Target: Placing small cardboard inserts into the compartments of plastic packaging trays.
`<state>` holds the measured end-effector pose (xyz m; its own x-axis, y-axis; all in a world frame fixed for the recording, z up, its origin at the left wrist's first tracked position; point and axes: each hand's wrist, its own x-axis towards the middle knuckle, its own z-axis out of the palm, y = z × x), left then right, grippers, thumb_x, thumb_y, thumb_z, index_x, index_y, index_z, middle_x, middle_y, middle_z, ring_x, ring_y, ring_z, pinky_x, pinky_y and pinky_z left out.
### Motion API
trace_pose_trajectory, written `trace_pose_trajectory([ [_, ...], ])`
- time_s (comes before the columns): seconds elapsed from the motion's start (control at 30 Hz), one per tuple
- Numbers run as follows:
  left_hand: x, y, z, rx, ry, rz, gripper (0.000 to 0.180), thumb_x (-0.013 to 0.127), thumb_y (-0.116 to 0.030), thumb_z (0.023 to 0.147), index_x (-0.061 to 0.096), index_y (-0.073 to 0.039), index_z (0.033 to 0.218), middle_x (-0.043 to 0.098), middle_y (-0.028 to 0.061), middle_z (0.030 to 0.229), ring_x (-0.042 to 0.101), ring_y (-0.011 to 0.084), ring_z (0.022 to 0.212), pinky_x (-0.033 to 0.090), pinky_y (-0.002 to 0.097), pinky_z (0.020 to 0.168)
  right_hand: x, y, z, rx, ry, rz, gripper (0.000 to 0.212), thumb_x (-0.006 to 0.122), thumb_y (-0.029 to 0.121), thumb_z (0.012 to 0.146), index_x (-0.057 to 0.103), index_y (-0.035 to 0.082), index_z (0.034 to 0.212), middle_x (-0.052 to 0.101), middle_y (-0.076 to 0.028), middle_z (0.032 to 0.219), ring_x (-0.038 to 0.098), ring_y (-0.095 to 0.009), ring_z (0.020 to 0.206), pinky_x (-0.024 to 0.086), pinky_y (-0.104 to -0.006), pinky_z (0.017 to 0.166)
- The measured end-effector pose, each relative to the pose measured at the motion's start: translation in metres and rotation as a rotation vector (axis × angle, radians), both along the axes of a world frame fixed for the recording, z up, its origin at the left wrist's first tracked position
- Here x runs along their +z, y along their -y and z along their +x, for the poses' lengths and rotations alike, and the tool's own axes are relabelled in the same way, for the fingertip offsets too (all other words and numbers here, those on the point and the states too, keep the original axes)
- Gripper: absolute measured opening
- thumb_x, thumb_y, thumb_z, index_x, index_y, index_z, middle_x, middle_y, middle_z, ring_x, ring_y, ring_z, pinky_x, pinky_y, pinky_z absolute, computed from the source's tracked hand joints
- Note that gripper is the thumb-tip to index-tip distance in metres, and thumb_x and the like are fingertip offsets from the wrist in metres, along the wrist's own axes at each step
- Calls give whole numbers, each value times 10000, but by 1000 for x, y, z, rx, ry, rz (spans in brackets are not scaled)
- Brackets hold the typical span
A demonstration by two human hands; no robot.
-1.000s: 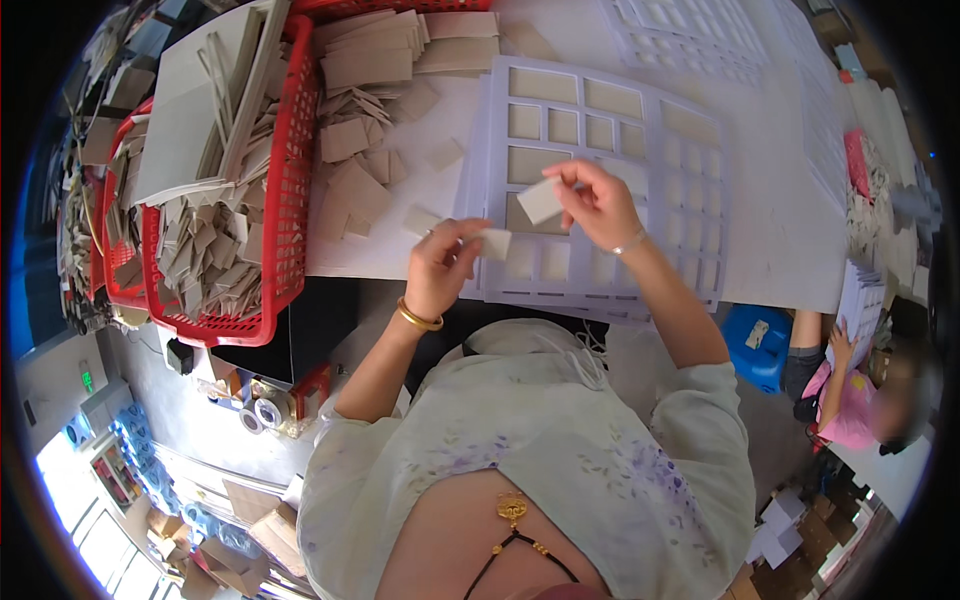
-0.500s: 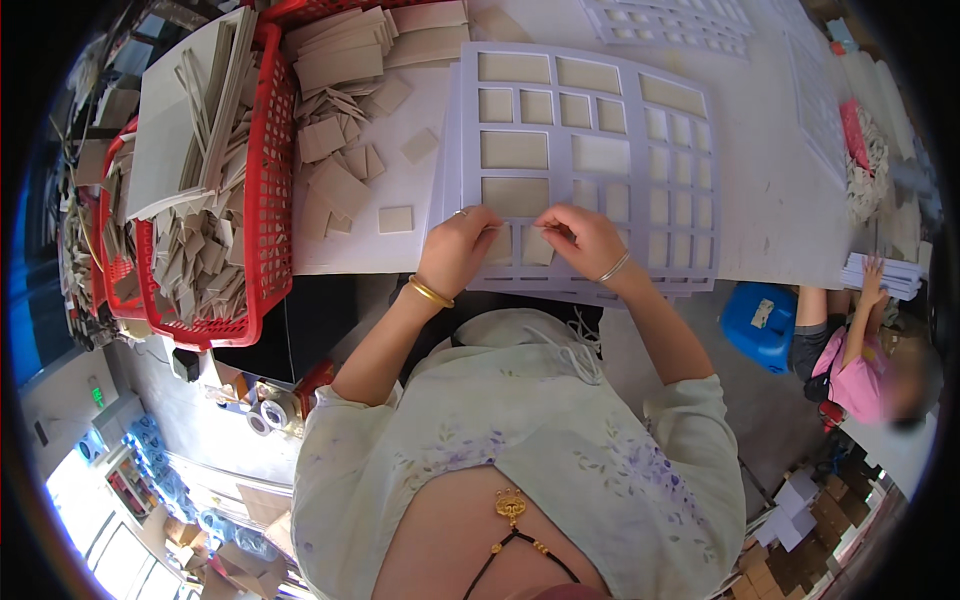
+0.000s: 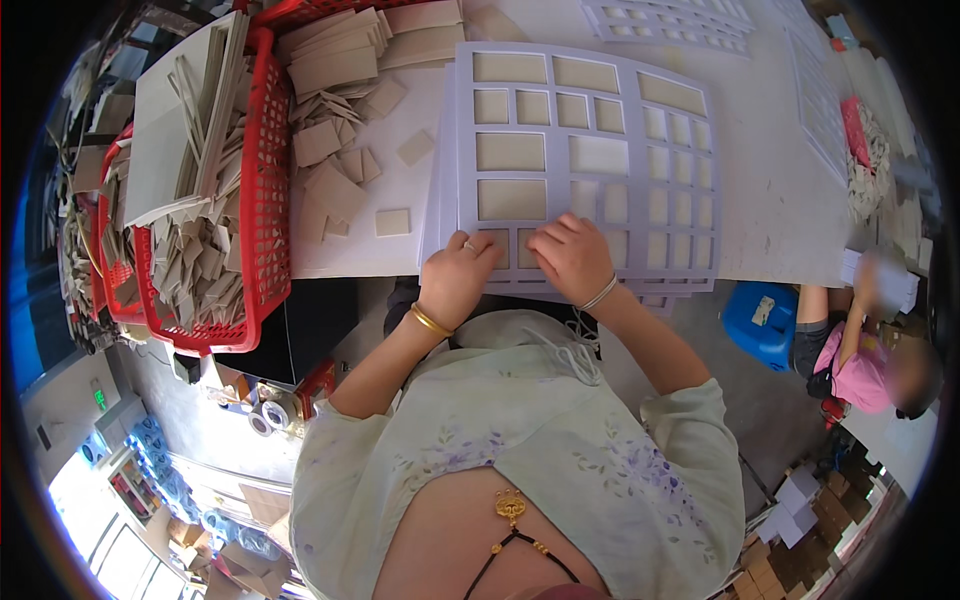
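A white board with rows of rectangular openings [image 3: 559,150] lies on a stack of similar sheets at the table's front edge. Grey cardboard pieces [image 3: 511,200] fill many openings; a few others look whiter. My left hand [image 3: 460,275] is closed, its bent fingertips at a small opening in the bottom row. Beside it, my right hand [image 3: 575,262] has fingers curled down and pressed together over the neighbouring opening, where grey cardboard shows under the tips. Whether either hand grips a piece is hidden by the fingers.
Loose cardboard pieces [image 3: 335,190] lie left of the board. Red plastic baskets [image 3: 268,190] hold more offcuts and large sheets. More cut-out boards [image 3: 668,25] lie at the back. At right a person in pink [image 3: 855,365] handles a white stack near a blue stool [image 3: 758,325].
Both hands have moved slightly down towards me; the right fingers went from a raised pinch to pressing over the opening. The person at right has moved their hand.
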<state>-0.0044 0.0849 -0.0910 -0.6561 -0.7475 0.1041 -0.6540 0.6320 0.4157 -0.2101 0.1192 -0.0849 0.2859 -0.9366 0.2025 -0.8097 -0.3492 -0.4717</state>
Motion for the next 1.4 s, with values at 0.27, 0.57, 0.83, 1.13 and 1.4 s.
trace_pose_trajectory([
  [0.27, 5, 1, 10, -44, -126, 95, 492, 718, -84, 645, 598, -125, 1121, 567, 64, 1176, 529, 284, 1044, 427, 415, 897, 21, -6, -21, 56, 28, 153, 194, 625, 164, 785, 609, 117, 973, 626, -9, 1059, 561, -232, 976, 416, -365, 810],
  [0.57, -21, -5, 23, 155, -174, 182, 1068, 861, -293, 512, 319, -16, 1390, 418, 162, 1360, 370, 353, 1282, 310, 446, 1049, -22, -106, -193, -1083, -518, -52, 489, 580, 309, 868, 516, -11, 1231, 525, -190, 1240, 517, -344, 1093, 429, -434, 914],
  [0.83, -29, -8, 26, 143, -170, 187, 1080, 853, -251, 534, 275, -3, 1412, 404, 194, 1364, 377, 376, 1265, 308, 455, 1050, -39, -121, -206, -1135, 166, 126, 404, 573, 387, 865, 611, 106, 1153, 615, -124, 1052, 592, -297, 961, 449, -397, 849],
  [1.13, -27, -11, 24, 172, -131, 220, 1098, 854, -235, 538, 249, -13, 1427, 384, 189, 1386, 360, 360, 1282, 301, 450, 1050, 21, -115, -199, -1023, -208, 140, 340, 634, 328, 814, 642, 129, 1089, 622, -92, 993, 598, -283, 912, 439, -433, 814],
  [1.4, -29, -13, 25, 182, -119, 209, 1091, 849, -266, 552, 248, -15, 1428, 389, 193, 1379, 366, 364, 1274, 304, 451, 1045, 4, -99, -195, -1186, -607, -19, 349, 598, 356, 827, 653, 89, 1044, 632, -117, 950, 605, -308, 923, 462, -424, 786],
])
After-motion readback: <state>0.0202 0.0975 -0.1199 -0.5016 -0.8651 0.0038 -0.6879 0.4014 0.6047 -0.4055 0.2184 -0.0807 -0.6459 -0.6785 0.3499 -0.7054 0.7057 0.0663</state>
